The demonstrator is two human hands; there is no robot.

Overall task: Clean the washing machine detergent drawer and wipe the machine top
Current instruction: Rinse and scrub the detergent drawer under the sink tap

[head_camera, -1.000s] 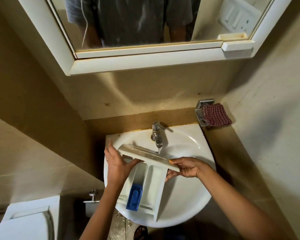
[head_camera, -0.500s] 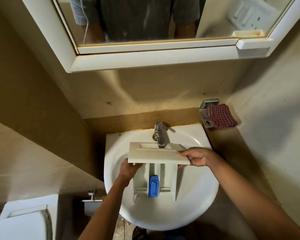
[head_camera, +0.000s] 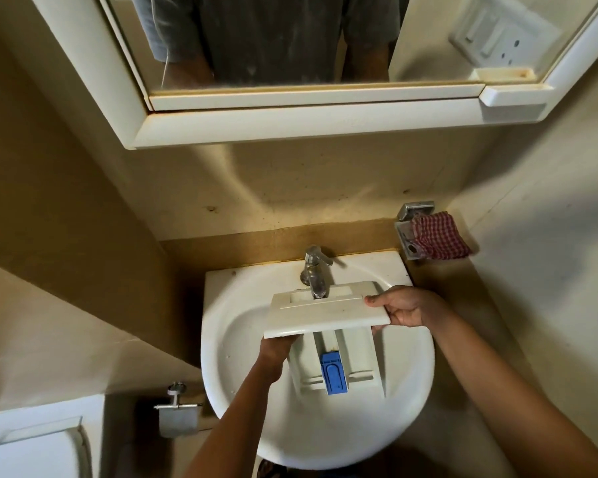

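**One detergent drawer held over a bathroom basin**

Nearest the camera, at lower left, sit one white toilet cistern (head_camera: 32,446) and one metal paper holder (head_camera: 178,414) on the wall. Two bare arms reach up from the bottom edge over one white basin (head_camera: 214,339). The left hand (head_camera: 273,350) goes under the left end of the single white detergent drawer (head_camera: 325,313). Its fingers are hidden by the front panel, so their grasp cannot be told. The right hand (head_camera: 404,307) grips the panel's right end, thumb on top and fingers curled beneath.

The drawer hangs above the bowl, front panel toward the back wall and facing up. Its compartments point toward the basin's near rim, and one blue cap (head_camera: 332,372) sits in the middle channel. One chrome tap (head_camera: 313,270) at the basin's back edge has its spout just over the panel's handle recess. Beyond the back right corner, one red checked cloth (head_camera: 439,238) lies in a metal wall holder (head_camera: 409,232). Above, a white mirror cabinet (head_camera: 290,122) reflects a person's torso and one switch plate (head_camera: 497,32).
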